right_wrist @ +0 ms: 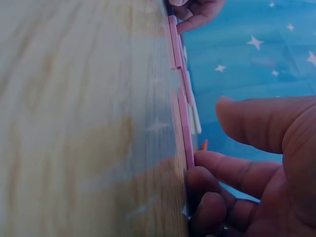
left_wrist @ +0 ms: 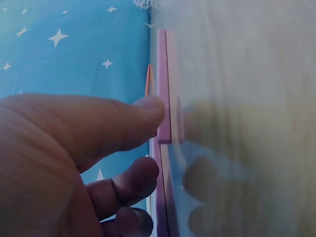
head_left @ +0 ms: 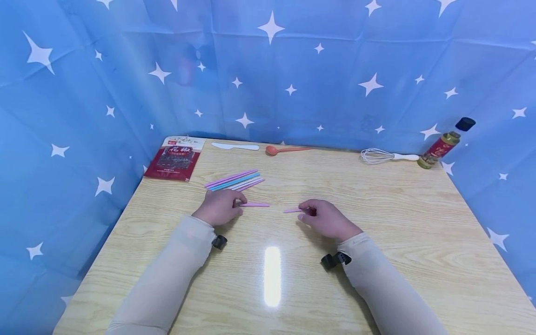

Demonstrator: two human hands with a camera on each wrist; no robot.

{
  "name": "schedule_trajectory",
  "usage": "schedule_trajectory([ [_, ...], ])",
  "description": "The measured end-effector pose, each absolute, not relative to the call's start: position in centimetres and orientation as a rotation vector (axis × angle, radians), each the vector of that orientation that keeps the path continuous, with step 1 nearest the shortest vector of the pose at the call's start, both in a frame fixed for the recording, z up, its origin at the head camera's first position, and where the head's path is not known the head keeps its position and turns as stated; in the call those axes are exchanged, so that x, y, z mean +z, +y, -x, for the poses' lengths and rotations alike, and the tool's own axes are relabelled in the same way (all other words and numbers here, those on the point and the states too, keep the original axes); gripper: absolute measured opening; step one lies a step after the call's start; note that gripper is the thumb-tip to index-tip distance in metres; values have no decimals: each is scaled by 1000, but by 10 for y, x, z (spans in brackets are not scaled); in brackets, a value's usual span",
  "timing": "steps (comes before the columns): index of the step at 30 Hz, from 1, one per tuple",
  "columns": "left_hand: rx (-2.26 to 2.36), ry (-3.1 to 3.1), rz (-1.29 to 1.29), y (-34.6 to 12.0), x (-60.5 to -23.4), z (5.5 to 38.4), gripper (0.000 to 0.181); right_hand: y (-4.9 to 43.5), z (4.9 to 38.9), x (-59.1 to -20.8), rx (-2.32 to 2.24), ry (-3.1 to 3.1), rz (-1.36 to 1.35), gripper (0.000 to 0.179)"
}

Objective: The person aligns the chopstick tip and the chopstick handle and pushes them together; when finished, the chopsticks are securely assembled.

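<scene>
My left hand (head_left: 219, 206) grips one end of a thin pink stick (head_left: 257, 204) lying low over the table; in the left wrist view its thumb presses against the stick (left_wrist: 163, 74). Across a short gap to the right, a second pink stick (head_left: 291, 211) lies nearly in line with the first. At its right end is my right hand (head_left: 326, 217), a fingertip against the stick (right_wrist: 185, 131) while the thumb stands apart. Just beyond my left hand, several pink, blue and white sticks (head_left: 234, 180) lie side by side, partly hidden by that hand.
Along the back of the wooden table (head_left: 398, 223) lie a red spice packet (head_left: 173, 160), a white knife (head_left: 236, 146), an orange spoon (head_left: 272, 150) and a whisk (head_left: 377, 156). A dark-capped bottle (head_left: 439, 149) leans at the back right. A blue star-patterned curtain (head_left: 318, 70) hangs behind.
</scene>
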State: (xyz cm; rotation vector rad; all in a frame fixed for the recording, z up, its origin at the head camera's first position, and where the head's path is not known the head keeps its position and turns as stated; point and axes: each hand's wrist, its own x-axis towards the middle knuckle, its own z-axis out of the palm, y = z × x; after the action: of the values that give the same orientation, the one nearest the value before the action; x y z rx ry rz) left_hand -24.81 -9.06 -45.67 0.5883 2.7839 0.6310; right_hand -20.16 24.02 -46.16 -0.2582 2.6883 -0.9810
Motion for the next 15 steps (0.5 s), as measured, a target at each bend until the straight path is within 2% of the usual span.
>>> schedule_trajectory([
  [5,632,2801,-568,-86,-457,246,17,239,201,-462,-991,2683,266,34],
  [9,621,2803,-557,-83,-458,245,6,238,201,-461,-1011,2666,236,22],
  [15,587,2793,-566,-81,-459,246,7,235,197,-455,-936,2687,152,5],
])
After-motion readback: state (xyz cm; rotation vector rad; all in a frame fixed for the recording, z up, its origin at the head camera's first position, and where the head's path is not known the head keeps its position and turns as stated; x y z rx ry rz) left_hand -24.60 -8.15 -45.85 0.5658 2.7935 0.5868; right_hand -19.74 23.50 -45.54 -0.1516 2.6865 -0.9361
